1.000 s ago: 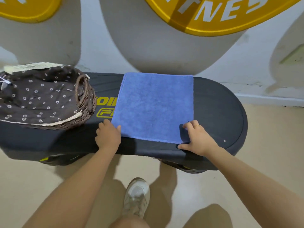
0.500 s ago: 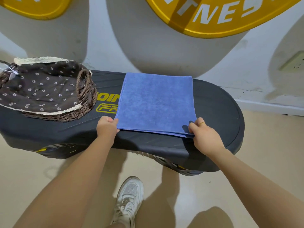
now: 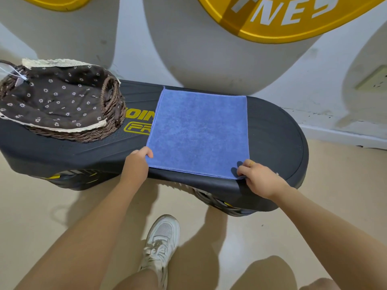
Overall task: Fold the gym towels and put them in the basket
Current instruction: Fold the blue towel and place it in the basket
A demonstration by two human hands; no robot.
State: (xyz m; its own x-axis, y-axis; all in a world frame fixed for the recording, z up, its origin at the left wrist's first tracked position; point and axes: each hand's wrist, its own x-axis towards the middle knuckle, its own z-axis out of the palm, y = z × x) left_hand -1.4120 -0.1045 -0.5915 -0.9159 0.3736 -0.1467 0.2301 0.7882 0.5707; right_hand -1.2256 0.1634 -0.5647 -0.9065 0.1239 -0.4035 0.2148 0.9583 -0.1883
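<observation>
Your blue towel lies flat on the black oval platform, right of centre, its near edge close to the platform's near rim. It looks doubled over: a second layer shows along the near edge.

Your left hand is at the towel's near-left corner, fingers curled, the thumb over the corner's top so the cloth is pinched there. Your right hand is at the near-right corner, fingers bent and closed on the edge; the corner is lifted slightly off the platform under your fingertips. A gold ring sits on one finger of that hand.

The wicker basket stands on the platform's left end, well apart from the towel. It has a brown floral liner with a pale lace trim. No towel shows inside it. A white tag hangs at its far-left rim.

Yellow lettering on the platform runs partly under the towel's left edge.

Your white sneaker stands on the beige floor below the platform. A yellow sign with white letters is on the far wall.
</observation>
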